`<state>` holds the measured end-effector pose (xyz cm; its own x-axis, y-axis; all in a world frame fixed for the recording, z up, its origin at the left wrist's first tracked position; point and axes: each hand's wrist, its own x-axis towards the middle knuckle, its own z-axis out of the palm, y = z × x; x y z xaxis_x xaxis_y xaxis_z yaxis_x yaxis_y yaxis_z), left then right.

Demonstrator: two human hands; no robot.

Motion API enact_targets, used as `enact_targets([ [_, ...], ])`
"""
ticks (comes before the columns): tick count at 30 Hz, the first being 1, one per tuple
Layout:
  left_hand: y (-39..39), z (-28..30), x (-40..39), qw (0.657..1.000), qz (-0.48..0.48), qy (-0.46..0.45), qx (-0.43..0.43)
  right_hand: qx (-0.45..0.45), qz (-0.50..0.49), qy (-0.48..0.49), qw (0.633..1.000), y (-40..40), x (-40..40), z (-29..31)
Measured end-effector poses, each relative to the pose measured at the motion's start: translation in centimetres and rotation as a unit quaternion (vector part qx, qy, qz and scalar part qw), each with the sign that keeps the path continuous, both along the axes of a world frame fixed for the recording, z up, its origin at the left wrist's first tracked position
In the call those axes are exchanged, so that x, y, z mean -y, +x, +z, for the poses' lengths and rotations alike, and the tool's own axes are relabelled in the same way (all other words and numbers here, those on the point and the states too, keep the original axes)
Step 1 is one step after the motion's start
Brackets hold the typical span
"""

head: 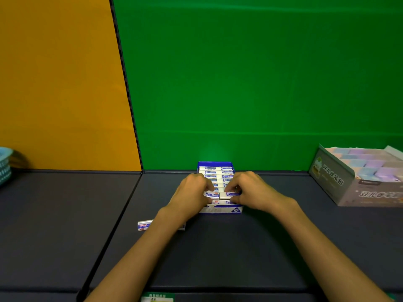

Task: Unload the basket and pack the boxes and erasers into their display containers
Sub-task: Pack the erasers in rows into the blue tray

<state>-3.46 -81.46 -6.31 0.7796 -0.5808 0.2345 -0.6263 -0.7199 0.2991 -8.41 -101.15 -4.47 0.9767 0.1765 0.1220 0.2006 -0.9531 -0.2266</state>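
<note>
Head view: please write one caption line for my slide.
Both hands, left hand and right hand, arrange erasers in the blue display box.

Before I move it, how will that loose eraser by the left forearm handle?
The loose eraser looks like a small flat-sided block lying flat on the table, so it probably won't roll. It's likely light and stiff. Its printed sleeve may be a bit slick.

This looks like a staged shop display set rather than a real store: a dark padded counter (218,253) backed by plain green (250,83) and orange (56,83) panels (studio-style backdrops), with retail display cartons of erasers (220,209) and pastel boxes (340,188) on it.
</note>
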Motion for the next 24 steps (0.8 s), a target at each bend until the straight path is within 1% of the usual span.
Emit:
enact_targets([
  [5,0.0,0.1,-0.2,1.0,0.01,-0.019,-0.014,0.0,0.004,0.015,1.0,-0.2,0.2,-0.1],
  [10,0.0,0.0,-0.1,1.0,0.003,-0.009,-0.008,0.007,0.007,0.017,1.0,-0.1,0.3,-0.4],
  [19,1.2,0.6,0.2,0.997,-0.004,-0.017,-0.073,0.01,0.006,0.024,1.0,-0.1,0.4,-0.8],
  [24,1.5,0.4,0.0,0.997,-0.016,-0.019,-0.072,0.003,0.009,0.026,1.0,-0.2,0.4,-0.8],
])
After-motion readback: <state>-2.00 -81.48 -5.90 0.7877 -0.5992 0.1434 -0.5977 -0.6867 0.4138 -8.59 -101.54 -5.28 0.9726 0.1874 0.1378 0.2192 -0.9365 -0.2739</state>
